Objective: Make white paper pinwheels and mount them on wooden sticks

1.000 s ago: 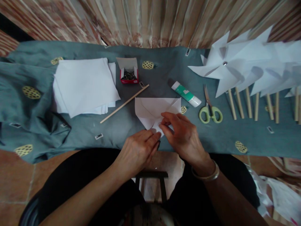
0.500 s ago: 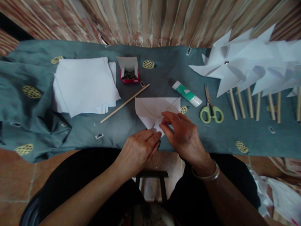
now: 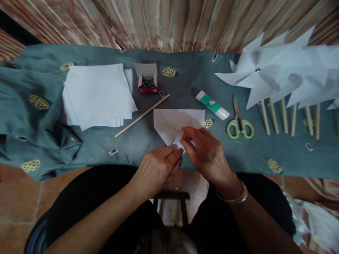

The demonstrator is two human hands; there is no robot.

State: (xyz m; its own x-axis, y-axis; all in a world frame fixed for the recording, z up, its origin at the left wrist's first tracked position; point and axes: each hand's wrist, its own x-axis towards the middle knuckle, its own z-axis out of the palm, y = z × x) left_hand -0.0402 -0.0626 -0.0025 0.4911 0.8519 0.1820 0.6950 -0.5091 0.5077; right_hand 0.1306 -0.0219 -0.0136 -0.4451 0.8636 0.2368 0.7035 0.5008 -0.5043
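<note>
A white sheet of paper point(image 3: 169, 121), folded to a downward-pointing triangle, lies at the near edge of the cloth-covered table. My left hand point(image 3: 160, 164) grips its lower corner, fingers closed on the paper. With thumb and index finger pinched, my right hand point(image 3: 205, 150) holds a part of the paper near its middle; the exact spot is hidden behind the fingers. A thin wooden stick point(image 3: 143, 115) lies slanted to the left of the paper. Beyond its right corner is a green-and-white glue stick point(image 3: 212, 105), with green-handled scissors point(image 3: 239, 125) farther right.
A stack of white paper point(image 3: 99, 95) lies at the left, beside an open red box point(image 3: 147, 84) of small metal pins or tacks. Several white paper pinwheels point(image 3: 267, 74) on wooden sticks overlap at the right. A curtain point(image 3: 169, 24) hangs behind the table point(image 3: 246, 155).
The view has shifted slightly, so the table's things sit a little more to the right. Both hands keep nearly the same pose on the folded paper.
</note>
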